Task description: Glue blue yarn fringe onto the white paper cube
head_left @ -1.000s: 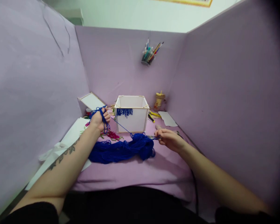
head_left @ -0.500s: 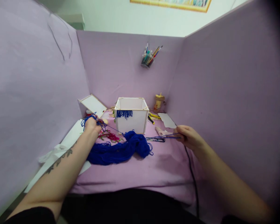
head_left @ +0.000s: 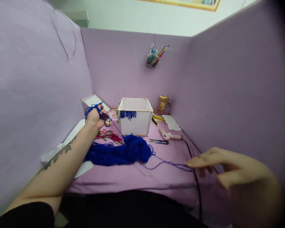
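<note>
Left hand (head_left: 95,115) is raised at the far left of the lilac cloth-covered surface (head_left: 137,177), fingers curled shut around loops of royal-blue yarn wound over them. From that hand a single blue strand runs down and to the right into the loose heap of royal-blue yarn (head_left: 120,152), which lies on the surface in front of the white open-topped box with a wooden stick frame (head_left: 135,117). The heap sits below and to the right of the left hand, apart from it except through the strand.

Right hand (head_left: 224,167) is low at the near right, blurred, fingers extended and close together; the fingertips (head_left: 188,164) meet the end of a second blue strand (head_left: 166,163) trailing from the heap across the surface. Whether that strand is pinched cannot be told.

Small black-handled thread snips (head_left: 159,141) and a pale pink glue gun (head_left: 169,136) lie between box and right hand.
</note>
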{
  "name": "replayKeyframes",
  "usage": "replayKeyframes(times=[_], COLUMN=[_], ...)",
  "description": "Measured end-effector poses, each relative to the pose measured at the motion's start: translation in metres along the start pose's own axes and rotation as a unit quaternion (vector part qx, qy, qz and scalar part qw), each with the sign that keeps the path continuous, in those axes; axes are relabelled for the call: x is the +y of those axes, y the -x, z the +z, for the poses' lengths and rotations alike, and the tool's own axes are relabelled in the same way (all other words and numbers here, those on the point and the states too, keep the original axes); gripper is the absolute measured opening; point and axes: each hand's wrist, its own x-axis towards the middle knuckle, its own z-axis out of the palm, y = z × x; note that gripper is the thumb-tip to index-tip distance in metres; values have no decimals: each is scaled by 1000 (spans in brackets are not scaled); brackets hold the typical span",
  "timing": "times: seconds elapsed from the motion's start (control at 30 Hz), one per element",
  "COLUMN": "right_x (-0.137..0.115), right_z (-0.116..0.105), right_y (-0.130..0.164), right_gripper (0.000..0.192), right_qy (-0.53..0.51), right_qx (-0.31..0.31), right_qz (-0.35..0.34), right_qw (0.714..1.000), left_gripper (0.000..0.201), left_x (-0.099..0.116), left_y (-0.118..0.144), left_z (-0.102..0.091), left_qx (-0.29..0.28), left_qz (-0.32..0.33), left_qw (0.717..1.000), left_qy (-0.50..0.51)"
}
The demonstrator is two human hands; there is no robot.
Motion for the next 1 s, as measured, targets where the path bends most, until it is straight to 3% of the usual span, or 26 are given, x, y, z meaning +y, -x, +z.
replayKeyframes(times=[0.03, 0.1, 0.23, 0.27, 0.37, 0.47, 0.57, 0.7, 0.77, 0.83, 0.93, 1.0], right_x=[-5, -7, 16, 24, 41, 42, 37, 24, 15, 6, -2, 0], right_z=[7, 28, 98, 116, 160, 173, 154, 102, 76, 52, 19, 0], right_y=[-13, -52, -131, -144, -162, -162, -155, -147, -144, -139, -123, -103], right_gripper=[44, 44, 32, 36, 53, 44, 32, 30, 31, 29, 23, 19], right_qy=[17, 41, 130, 126, 66, -3, -132, -328, -342, -311, -216, -143], right_qx=[-60, -102, 0, 14, 16, -23, -4, 147, 205, 242, 218, 119], right_qz=[16, 68, 147, 160, 159, 142, 150, 115, 89, 39, -44, -33], right_qw=[998, 992, 980, 979, 985, 990, 980, 926, 913, 918, 951, 982], left_gripper=[20, 21, 21, 22, 22, 21, 19, 18, 18, 18, 17, 16], left_x=[0, -2, -2, -1, 4, 13, 21, 21, 14, 4, -8, -12], left_y=[2, 5, 10, 12, 17, 21, 19, 11, 7, 5, 4, 5], left_z=[3, 7, 12, 13, 16, 17, 15, 5, 0, -4, -10, -11], left_qx=[-21, -52, -68, -68, -63, -40, -3, 28, 36, 42, 40, 33], left_qz=[-7, -19, -30, -29, -19, 15, 79, 140, 157, 165, 160, 151], left_qw=[1000, 998, 997, 997, 998, 999, 997, 989, 986, 983, 981, 981], left_qy=[-8, -23, -22, -15, -8, -18, -24, -37, -50, -70, -105, -114])
